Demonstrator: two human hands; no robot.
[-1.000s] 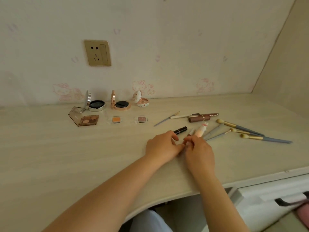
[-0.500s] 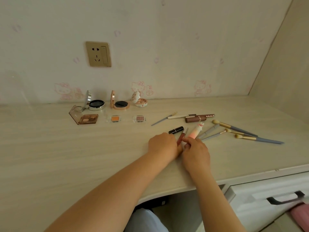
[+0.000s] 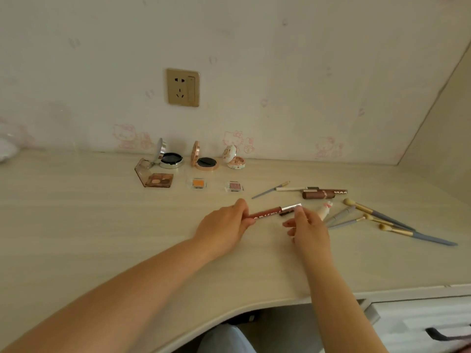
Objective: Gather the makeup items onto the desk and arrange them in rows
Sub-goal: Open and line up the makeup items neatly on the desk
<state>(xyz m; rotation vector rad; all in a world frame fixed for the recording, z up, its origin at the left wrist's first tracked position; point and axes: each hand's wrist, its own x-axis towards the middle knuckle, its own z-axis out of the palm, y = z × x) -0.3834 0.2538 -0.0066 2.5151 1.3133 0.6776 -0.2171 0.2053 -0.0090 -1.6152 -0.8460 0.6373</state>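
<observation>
Bare forearms, no sleeves; hands (image 3: 265, 229) ringless

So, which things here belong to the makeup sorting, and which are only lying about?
Job:
- red lip tube, held by left hand and right hand
- three open compacts
- eyeshadow palette
- two small eyeshadow pans
- brown tubes
- brushes
- desk

Just there:
- wall socket
- drawer handle

A pale wood-grain tabletop (image 3: 76, 225) with a matt finish carries glossy plastic compacts (image 3: 204, 163), a shiny metallic-capped lip gloss tube (image 3: 274, 212) and a brushed-gold wall socket (image 3: 183, 87).
</observation>
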